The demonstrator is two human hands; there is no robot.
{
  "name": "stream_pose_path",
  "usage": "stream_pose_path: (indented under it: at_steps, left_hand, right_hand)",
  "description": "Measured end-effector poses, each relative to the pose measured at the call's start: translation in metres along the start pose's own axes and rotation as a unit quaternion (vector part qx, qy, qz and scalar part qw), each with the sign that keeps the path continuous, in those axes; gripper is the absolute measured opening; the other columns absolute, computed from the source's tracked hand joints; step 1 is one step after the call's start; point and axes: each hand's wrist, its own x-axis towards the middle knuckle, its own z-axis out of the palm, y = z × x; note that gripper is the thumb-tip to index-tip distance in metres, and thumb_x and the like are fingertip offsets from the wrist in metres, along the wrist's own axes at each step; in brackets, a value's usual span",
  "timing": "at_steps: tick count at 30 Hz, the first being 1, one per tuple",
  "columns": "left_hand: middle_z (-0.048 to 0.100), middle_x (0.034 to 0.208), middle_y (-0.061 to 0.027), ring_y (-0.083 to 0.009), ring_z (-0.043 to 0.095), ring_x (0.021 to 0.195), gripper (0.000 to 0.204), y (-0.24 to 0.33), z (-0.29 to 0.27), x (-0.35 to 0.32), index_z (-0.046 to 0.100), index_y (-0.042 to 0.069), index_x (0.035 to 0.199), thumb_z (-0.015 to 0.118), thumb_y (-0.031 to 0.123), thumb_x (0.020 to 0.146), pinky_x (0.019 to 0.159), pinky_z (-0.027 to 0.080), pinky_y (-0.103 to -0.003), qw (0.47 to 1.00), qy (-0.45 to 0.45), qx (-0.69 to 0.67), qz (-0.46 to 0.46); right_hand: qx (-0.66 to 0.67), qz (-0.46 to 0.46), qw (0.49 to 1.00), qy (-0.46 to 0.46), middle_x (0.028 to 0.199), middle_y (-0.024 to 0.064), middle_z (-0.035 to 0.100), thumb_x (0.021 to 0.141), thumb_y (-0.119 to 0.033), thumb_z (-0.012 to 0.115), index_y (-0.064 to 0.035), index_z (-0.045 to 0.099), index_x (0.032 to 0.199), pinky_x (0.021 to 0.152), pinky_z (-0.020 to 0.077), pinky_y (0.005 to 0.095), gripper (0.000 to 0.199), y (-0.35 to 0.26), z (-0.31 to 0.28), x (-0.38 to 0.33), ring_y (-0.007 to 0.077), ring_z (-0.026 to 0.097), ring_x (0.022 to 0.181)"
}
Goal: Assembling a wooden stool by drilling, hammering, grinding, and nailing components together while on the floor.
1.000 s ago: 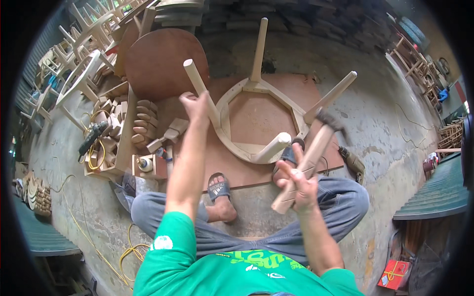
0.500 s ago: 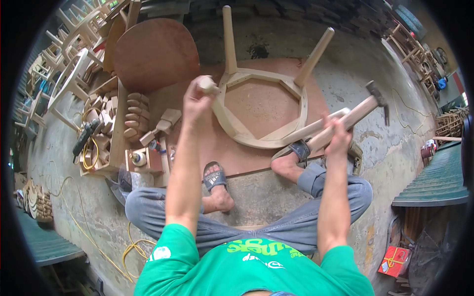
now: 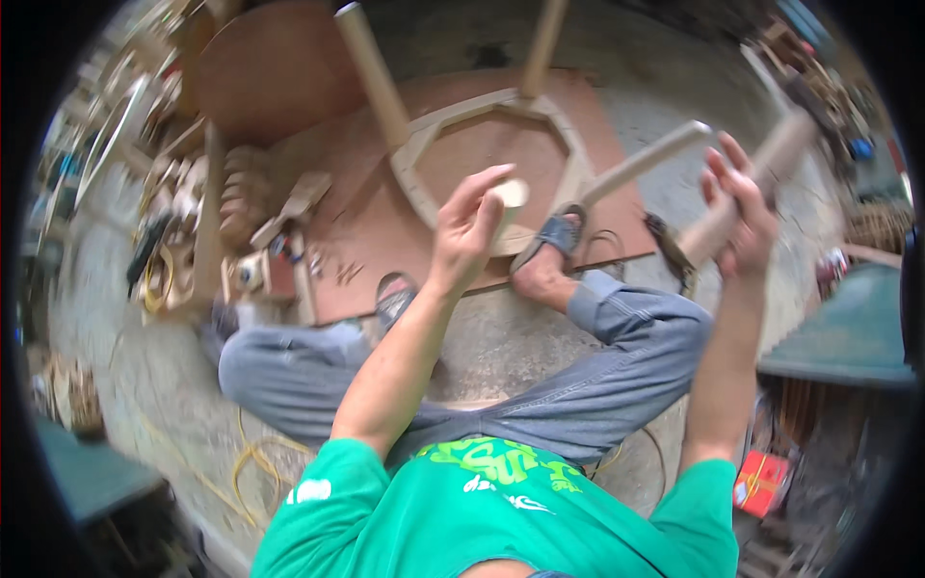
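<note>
A pale wooden frame (image 3: 412,173), rounded outside and angular within, lies on a reddish-brown board with its legs pointing up. My left hand (image 3: 467,226) is closed around one wooden leg (image 3: 516,193), whose round end shows beside my thumb; the hand hides much of the rest. My right hand (image 3: 742,207) holds a hammer (image 3: 785,149) by its thick wooden handle, some fingers loosely spread, off to the right of the frame. The hammer's dark head is blurred. Another leg (image 3: 655,159) slants up between the frame and the hammer. My sandalled right foot (image 3: 547,260) is against the frame's near side.
A reddish-brown board (image 3: 356,226) lies under the frame, with small pieces scattered near its left edge. At left stand a wooden box (image 3: 207,222) of blocks, a power tool (image 3: 147,252) and a round brown panel (image 3: 279,72). Yellow cord (image 3: 255,472) coils on the floor.
The frame has turned counterclockwise, its far legs swinging left. My left hand has moved right and nearer with its leg. My right hand has carried the hammer to the right and farther away.
</note>
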Motion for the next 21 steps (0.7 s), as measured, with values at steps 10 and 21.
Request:
stream_pose_path:
  at_steps: [10,21]
  left_hand:
    - [0.073,0.089,-0.0142,-0.0244,0.069,0.083,0.018,-0.172,-0.246,-0.059,0.074,0.005,0.089,0.070,0.019,0.079,0.079,0.053,-0.034,0.796,0.255,0.430,-0.342]
    - [0.070,0.104,-0.0125,-0.0327,0.066,0.100,0.029,-0.159,-0.379,-0.104,0.068,0.011,0.100,0.076,0.018,0.074,0.086,0.051,-0.044,0.585,0.486,0.537,-0.365]
  right_hand:
    - [-0.052,0.078,0.994,-0.047,0.134,0.0220,0.048,0.090,-0.001,0.055,0.0044,0.038,0.138,0.068,0.0541,0.0240,0.051,0.039,-0.020,-0.052,0.0201,0.058,0.109]
    - [-0.135,0.075,0.987,-0.043,0.130,0.0212,0.049,0.089,-0.003,0.057,0.0054,0.042,0.131,0.064,0.0509,0.0223,0.046,0.052,-0.020,-0.051,0.0188,0.058,0.102]
